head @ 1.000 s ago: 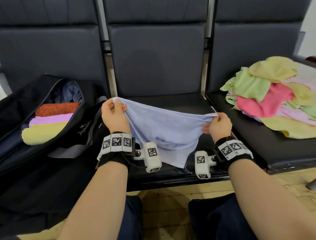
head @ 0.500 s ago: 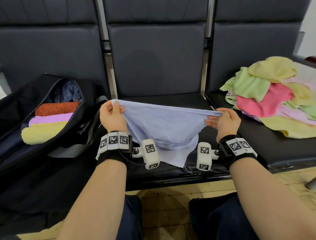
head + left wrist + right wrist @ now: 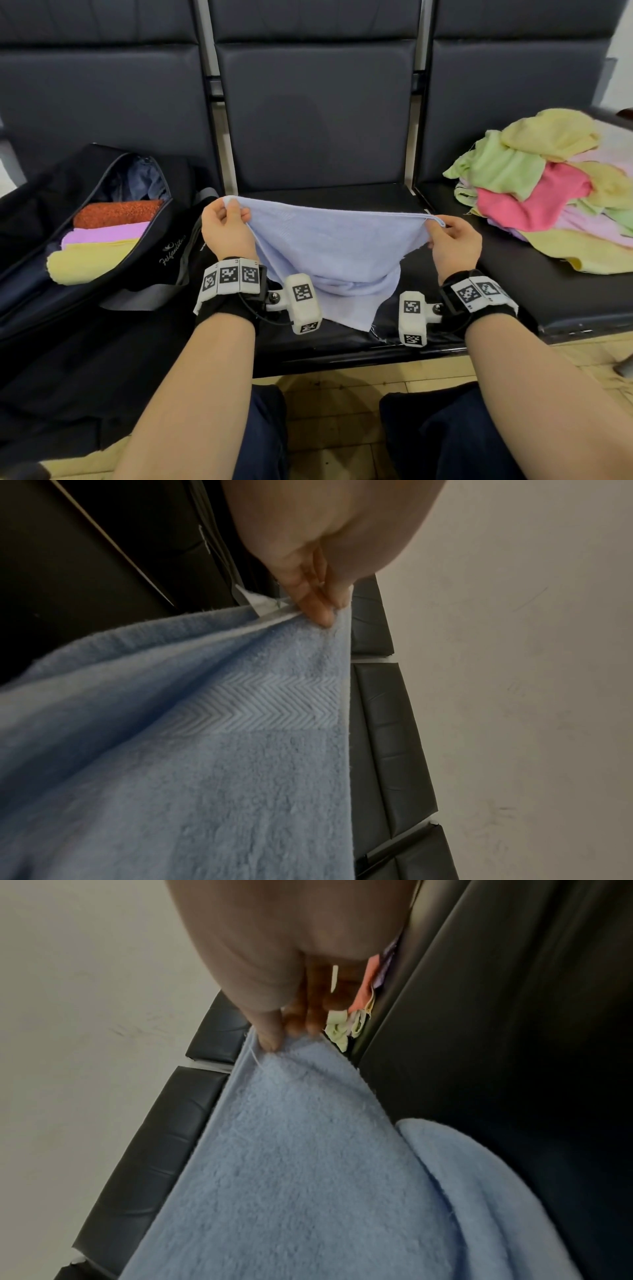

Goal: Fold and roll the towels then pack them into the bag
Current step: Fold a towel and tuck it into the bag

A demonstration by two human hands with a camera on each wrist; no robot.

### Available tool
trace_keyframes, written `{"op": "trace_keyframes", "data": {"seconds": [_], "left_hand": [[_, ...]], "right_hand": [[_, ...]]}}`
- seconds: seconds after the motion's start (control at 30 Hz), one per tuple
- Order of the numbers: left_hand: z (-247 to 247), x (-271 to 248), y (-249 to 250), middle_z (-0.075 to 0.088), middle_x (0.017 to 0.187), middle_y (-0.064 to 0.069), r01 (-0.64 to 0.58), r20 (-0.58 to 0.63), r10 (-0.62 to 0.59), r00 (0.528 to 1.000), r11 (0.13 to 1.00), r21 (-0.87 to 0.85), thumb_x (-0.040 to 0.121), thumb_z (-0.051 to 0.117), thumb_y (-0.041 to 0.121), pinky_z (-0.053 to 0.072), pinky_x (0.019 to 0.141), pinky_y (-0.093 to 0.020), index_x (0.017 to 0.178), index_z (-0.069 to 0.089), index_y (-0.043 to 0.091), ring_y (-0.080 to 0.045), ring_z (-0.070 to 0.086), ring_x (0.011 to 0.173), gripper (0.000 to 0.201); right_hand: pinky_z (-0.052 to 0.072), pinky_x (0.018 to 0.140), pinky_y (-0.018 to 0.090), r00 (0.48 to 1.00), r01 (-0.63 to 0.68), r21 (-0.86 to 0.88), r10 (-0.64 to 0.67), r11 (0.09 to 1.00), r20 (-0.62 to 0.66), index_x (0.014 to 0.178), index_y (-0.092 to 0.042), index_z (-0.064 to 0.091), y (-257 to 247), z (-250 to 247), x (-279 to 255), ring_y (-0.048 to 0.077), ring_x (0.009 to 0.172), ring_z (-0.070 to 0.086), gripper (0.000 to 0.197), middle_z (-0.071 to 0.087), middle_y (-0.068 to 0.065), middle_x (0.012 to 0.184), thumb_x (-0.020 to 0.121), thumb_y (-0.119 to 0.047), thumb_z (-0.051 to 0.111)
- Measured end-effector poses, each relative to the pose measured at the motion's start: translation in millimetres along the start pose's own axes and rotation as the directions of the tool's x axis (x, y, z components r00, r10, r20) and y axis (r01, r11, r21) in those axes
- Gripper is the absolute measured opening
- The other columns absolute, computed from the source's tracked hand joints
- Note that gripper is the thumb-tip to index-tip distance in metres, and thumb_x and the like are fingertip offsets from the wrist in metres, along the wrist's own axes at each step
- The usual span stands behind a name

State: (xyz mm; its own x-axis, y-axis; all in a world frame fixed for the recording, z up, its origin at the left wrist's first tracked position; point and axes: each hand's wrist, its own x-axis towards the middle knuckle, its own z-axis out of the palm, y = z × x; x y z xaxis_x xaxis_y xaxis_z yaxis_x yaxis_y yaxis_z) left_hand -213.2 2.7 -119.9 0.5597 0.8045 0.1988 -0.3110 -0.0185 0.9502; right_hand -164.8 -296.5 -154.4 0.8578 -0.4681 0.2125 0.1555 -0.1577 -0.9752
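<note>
Looking from left to right, I see the black bag open on the left seat with three rolled towels already inside, orange, purple and yellow, so part of the job is done. My left hand and my right hand each pinch a top corner of the blue towel, fingers and thumb tight on the cloth, holding it stretched above the middle seat while its bottom sags onto the seat. I think this one is not folded or rolled yet, and the pile of loose towels on the right seat is waiting too.

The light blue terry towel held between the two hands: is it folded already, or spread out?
Spread out, not folded: the light blue terry towel hangs from a taut top edge pinched by the left hand and right hand.
</note>
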Motion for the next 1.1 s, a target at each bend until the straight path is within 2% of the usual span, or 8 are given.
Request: {"op": "trace_keyframes", "data": {"seconds": [0.13, 0.27, 0.43, 0.53, 0.77, 0.87, 0.93, 1.1], "left_hand": [[-2, -2, 6, 0.062, 0.082, 0.002, -0.027, 0.037, 0.027, 0.999, 1.0, 0.007, 0.097, 0.049, 0.013, 0.051, 0.078, -0.02, 0.111, 0.056, 0.001, -0.003, 0.06, 0.07, 0.02], [-10, -3, 26, 0.064, 0.082, 0.003, -0.079, 0.052, 0.08, 0.995, 0.997, -0.027, 0.097, 0.05, 0.013, 0.053, 0.082, -0.026, 0.101, 0.055, 0.012, -0.005, 0.062, 0.072, 0.006], [-12, 5, 73, 0.062, 0.093, -0.013, -0.129, 0.067, 0.143, 0.987, 0.976, -0.173, 0.096, 0.051, 0.008, 0.052, 0.071, -0.023, 0.098, 0.056, 0.01, -0.007, 0.062, 0.07, 0.005], [-8, 7, 110, 0.064, 0.086, -0.007, -0.182, 0.052, 0.198, 0.979, 0.959, -0.216, 0.096, 0.052, 0.01, 0.051, 0.071, -0.028, 0.091, 0.058, 0.016, -0.012, 0.063, 0.072, 0.009], [-6, 1, 197, 0.063, 0.092, -0.002, -0.385, -0.077, 0.378, 0.923, 0.894, -0.228, 0.097, 0.051, 0.016, 0.049, 0.083, -0.023, 0.101, 0.058, 0.01, -0.012, 0.06, 0.084, 0.01], [-9, 0, 211, 0.063, 0.106, -0.008, -0.278, -0.029, 0.278, 0.96, 0.96, 0.026, 0.097, 0.05, 0.02, 0.038, 0.091, -0.029, 0.114, 0.06, 0.008, -0.024, 0.053, 0.104, 0.023], [-16, -1, 210, 0.059, 0.122, -0.005, -0.12, -0.023, 0.132, 0.991, 0.949, 0.291, 0.096, 0.047, 0.027, 0.031, 0.098, -0.033, 0.117, 0.06, 0.017, -0.028, 0.042, 0.121, 0.026], [-16, -1, 220, 0.061, 0.12, -0.016, -0.186, 0.085, 0.176, 0.981, 0.975, 0.124, 0.095, 0.049, 0.016, 0.038, 0.095, -0.03, 0.116, 0.058, -0.001, -0.031, 0.054, 0.114, 0.028]], "right_hand": [[0.049, 0.072, 0.031, 0.998, 0.025, -0.017, -0.026, 1.0, -0.05, 0.087, -0.023, 0.066, -4, 1, -1, 0.018, 0.074, 0.059, 0.004, 0.064, 0.016, 0.098, 0.085, -0.02, 0.063], [0.051, 0.063, 0.032, 0.997, 0.026, 0.087, -0.02, 0.996, -0.074, 0.083, -0.031, 0.057, -27, 1, -5, 0.014, 0.061, 0.06, 0.018, 0.065, 0.014, 0.089, 0.091, -0.014, 0.058], [0.051, 0.071, 0.021, 0.979, 0.148, 0.193, -0.115, 0.97, -0.169, 0.101, -0.013, 0.059, -84, -1, -8, 0.007, 0.065, 0.06, 0.008, 0.065, 0.009, 0.087, 0.096, -0.014, 0.053], [0.048, 0.065, 0.012, 0.957, 0.259, 0.266, -0.211, 0.928, -0.198, 0.106, -0.005, 0.059, -132, -6, -8, 0.003, 0.064, 0.059, 0.014, 0.063, 0.008, 0.087, 0.096, -0.013, 0.053], [0.046, 0.076, 0.018, 0.885, 0.442, 0.285, -0.36, 0.851, -0.296, 0.1, -0.011, 0.056, -221, -23, -15, -0.003, 0.071, 0.057, 0.009, 0.059, -0.007, 0.083, 0.098, -0.018, 0.051], [0.043, 0.088, 0.032, 0.961, 0.234, 0.039, -0.225, 0.971, -0.161, 0.111, -0.009, 0.056, -230, -32, -11, 0.022, 0.099, 0.057, 0.023, 0.061, 0.008, 0.105, 0.096, -0.023, 0.048], [0.04, 0.079, 0.029, 0.989, 0.135, 0.011, -0.134, 0.991, -0.064, 0.115, -0.001, 0.054, -230, -39, -13, 0.03, 0.106, 0.056, 0.025, 0.058, 0.012, 0.108, 0.096, -0.015, 0.046], [0.028, 0.068, 0.018, 0.942, 0.307, 0.003, -0.304, 0.952, -0.145, 0.118, 0.0, 0.047, -239, -55, -23, 0.019, 0.091, 0.046, 0.025, 0.05, 0.006, 0.101, 0.102, -0.017, 0.04]]}}
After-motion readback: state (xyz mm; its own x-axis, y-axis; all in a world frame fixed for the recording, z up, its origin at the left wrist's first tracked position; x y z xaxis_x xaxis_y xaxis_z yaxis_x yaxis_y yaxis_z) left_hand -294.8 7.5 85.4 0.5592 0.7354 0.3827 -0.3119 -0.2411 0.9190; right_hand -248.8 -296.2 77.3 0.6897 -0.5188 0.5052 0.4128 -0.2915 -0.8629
